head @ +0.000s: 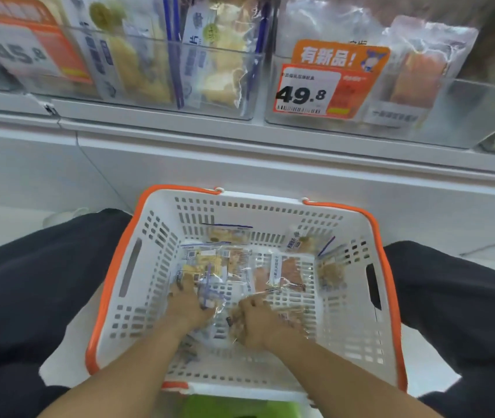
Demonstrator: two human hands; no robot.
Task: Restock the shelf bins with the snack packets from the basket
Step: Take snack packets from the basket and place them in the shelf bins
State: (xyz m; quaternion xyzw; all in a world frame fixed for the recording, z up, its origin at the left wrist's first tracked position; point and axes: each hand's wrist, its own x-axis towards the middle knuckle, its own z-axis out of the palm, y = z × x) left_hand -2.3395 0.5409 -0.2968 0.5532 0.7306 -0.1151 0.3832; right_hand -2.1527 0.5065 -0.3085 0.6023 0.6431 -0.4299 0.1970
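The white slotted plastic basket (155,251) has a smooth, faintly shiny wall pierced with rows of holes, and its orange plastic handles (385,267) look glossy. Inside the basket, the clear crinkled plastic snack packets (282,273) catch the light in bright creases, with matt white paper-like labels on them. Above the basket, the transparent hard plastic shelf bins (451,116) are smooth and glassy. On the front of one bin, the orange and white price card (315,92) looks like glossy printed paper. Either side of the basket, the black trouser cloth (29,282) is matt and soft-looking.
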